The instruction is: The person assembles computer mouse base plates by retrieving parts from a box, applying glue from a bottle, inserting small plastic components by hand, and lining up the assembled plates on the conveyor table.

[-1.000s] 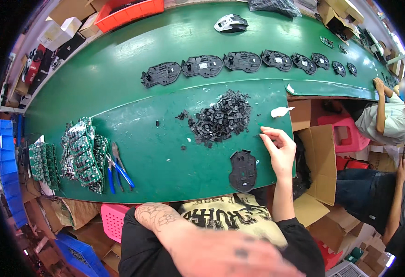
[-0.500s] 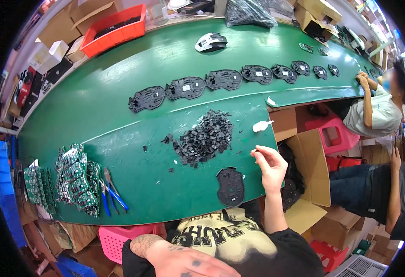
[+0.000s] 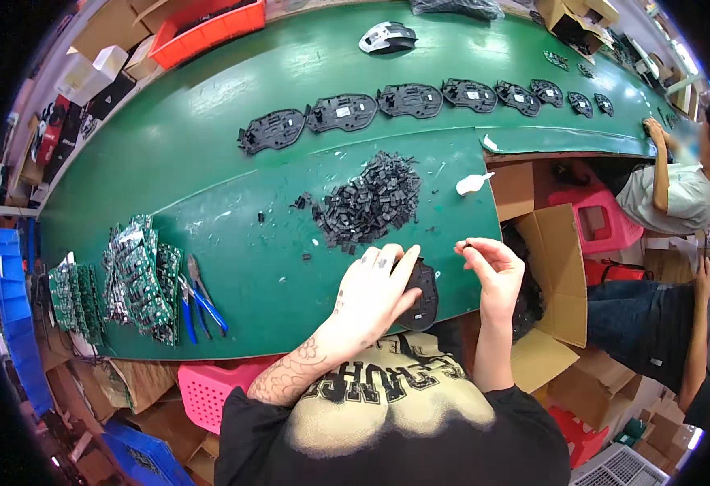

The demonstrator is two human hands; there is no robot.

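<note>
Broadly, worktop (image 3: 241, 174): smooth green, pale-flecked.
Pile (image 3: 371, 198): angular black bits, heaped toward the right edge.
Left hand (image 3: 373, 292): fingers spread over the base (image 3: 428, 297); contact unclear.
Right hand (image 3: 496, 277): pinched on a dark piece (image 3: 467, 245), near the right edge.
Base: laid by the near edge; presumably light, stiff plastic, best gripped by its rim.
Piece: tiny, probably slippery.

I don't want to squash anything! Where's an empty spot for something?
Mostly bare: the green table between the red tub, the silver mouse and the row of black shells; also between the pliers and the black pile, bar stray bits. Crowded: around the left hand, right hand, lone shell and circuit boards.
</note>
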